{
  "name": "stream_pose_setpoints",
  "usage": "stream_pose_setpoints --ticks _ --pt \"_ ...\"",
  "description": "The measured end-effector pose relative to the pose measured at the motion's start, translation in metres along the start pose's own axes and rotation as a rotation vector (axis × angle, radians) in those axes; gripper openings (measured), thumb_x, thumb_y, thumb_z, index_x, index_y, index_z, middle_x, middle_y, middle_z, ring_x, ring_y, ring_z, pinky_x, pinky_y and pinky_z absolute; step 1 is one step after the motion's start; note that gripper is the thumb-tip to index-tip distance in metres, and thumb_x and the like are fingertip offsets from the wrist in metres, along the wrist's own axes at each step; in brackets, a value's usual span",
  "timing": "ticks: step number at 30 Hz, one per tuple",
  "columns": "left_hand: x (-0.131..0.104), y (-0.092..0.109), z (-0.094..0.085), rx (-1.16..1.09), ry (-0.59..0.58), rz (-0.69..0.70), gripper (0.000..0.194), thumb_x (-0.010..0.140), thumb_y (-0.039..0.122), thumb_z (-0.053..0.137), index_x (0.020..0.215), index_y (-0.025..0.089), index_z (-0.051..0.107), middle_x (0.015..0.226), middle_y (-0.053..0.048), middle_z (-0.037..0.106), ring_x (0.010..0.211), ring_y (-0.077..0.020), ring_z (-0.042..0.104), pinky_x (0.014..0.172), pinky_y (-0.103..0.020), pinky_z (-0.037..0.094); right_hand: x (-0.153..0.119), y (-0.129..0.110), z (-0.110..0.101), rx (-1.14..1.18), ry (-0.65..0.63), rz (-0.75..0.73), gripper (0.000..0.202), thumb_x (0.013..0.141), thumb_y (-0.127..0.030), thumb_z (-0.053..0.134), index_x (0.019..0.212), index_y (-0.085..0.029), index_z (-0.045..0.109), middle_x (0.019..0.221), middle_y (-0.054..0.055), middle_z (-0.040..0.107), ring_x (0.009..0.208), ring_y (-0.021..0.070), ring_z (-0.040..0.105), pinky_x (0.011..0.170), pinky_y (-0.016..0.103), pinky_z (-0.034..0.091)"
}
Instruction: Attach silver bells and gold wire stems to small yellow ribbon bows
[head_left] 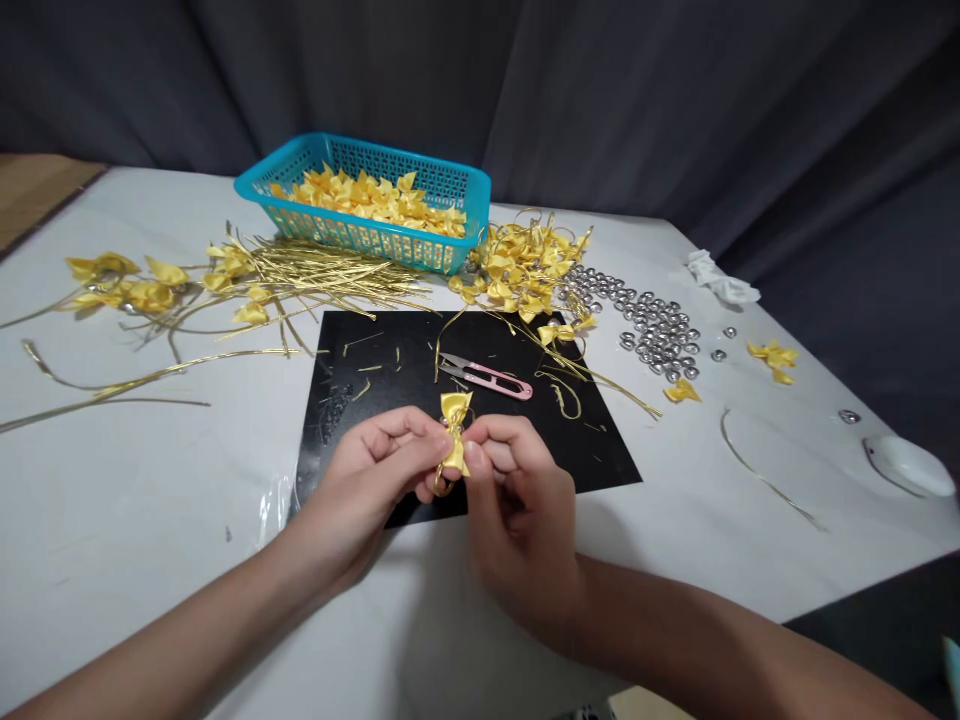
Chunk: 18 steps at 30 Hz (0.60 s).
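Between both hands is a yellow ribbon bow (455, 408) with gold cord around it, held above the near part of a black mat (600, 455). My left hand (382, 460) is closed, its thumb and fingers pinching the bow from the left. From the right, my right hand (517, 490) pinches the bow's edge or its cord; the fingertips hide which. A loop of gold cord (442, 487) hangs below the bow. Just beyond the hands, pink-handled thread snips (495, 380) lie on the mat among cord scraps.
Behind the mat stands a blue basket (251, 180) of yellow bows. Gold cords (337, 270) lie before it. Finished-looking bows (525, 265) are heaped to its right, beside silver beads (660, 330). A white computer mouse (909, 465) and crumpled white cloth or tissue (720, 278) are at right.
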<state>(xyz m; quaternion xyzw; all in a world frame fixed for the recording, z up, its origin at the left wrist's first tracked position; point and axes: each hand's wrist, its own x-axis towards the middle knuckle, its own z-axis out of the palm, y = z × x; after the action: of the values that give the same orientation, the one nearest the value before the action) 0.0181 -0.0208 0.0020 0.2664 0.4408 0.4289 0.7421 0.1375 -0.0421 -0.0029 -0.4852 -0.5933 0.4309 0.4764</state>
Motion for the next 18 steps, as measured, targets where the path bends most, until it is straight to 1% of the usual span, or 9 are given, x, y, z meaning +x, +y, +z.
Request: stream_pose_setpoints --ticks 3,6,10,14,16,18 --pt "0.0 0.001 0.001 0.022 0.019 0.011 0.018 0.066 0.021 0.069 0.053 0.015 0.058 0.049 0.004 0.056 0.046 -0.0041 0.044 0.046 -0.013 0.035 0.001 0.002 0.0 0.033 -0.009 0.018 0.009 0.092 -0.021 0.037 0.087 -0.022 0.044 0.06 -0.001 0.064 0.051 0.0103 0.06 0.043 0.018 0.042" --pt "0.0 0.003 0.0 0.064 0.026 0.038 0.018 0.067 0.022 0.068 0.053 0.015 0.058 0.048 0.004 0.055 0.045 -0.0042 0.043 0.046 -0.014 0.035 0.003 0.005 -0.001 0.05 -0.044 0.03 0.007 0.091 -0.022 0.038 0.088 -0.022 0.045 0.062 -0.001 0.063 0.052 0.0101 0.059 0.047 0.019 0.044" --pt "0.002 0.005 -0.004 0.141 0.006 0.092 0.019 0.068 0.021 0.067 0.051 0.016 0.057 0.046 0.005 0.054 0.044 -0.0047 0.044 0.046 -0.014 0.036 0.007 0.009 -0.005 0.034 -0.082 -0.009 0.006 0.09 -0.022 0.041 0.088 -0.021 0.046 0.065 -0.001 0.062 0.055 0.0093 0.059 0.048 0.019 0.043" --pt "0.003 0.006 -0.007 0.156 -0.02 0.096 0.019 0.067 0.021 0.068 0.052 0.016 0.058 0.048 0.004 0.056 0.045 -0.0055 0.046 0.046 -0.015 0.037 0.01 0.008 -0.007 0.048 -0.1 -0.015 0.006 0.089 -0.021 0.042 0.087 -0.02 0.047 0.063 -0.002 0.061 0.053 0.0085 0.057 0.049 0.019 0.045" --pt "0.004 0.006 -0.008 0.144 -0.017 0.087 0.018 0.067 0.021 0.068 0.052 0.016 0.058 0.048 0.004 0.056 0.045 -0.0051 0.046 0.046 -0.015 0.037 0.012 0.006 -0.007 0.066 -0.074 0.022 0.004 0.086 -0.022 0.045 0.085 -0.02 0.049 0.059 -0.003 0.059 0.05 0.0082 0.055 0.046 0.018 0.044" --pt "0.005 0.006 -0.007 0.135 0.001 0.08 0.017 0.066 0.021 0.067 0.053 0.016 0.058 0.047 0.004 0.056 0.044 -0.0046 0.045 0.045 -0.014 0.037 0.015 0.004 -0.006 0.106 -0.044 0.091 0.005 0.083 -0.024 0.05 0.082 -0.019 0.05 0.058 -0.003 0.058 0.05 0.0084 0.056 0.044 0.017 0.044"
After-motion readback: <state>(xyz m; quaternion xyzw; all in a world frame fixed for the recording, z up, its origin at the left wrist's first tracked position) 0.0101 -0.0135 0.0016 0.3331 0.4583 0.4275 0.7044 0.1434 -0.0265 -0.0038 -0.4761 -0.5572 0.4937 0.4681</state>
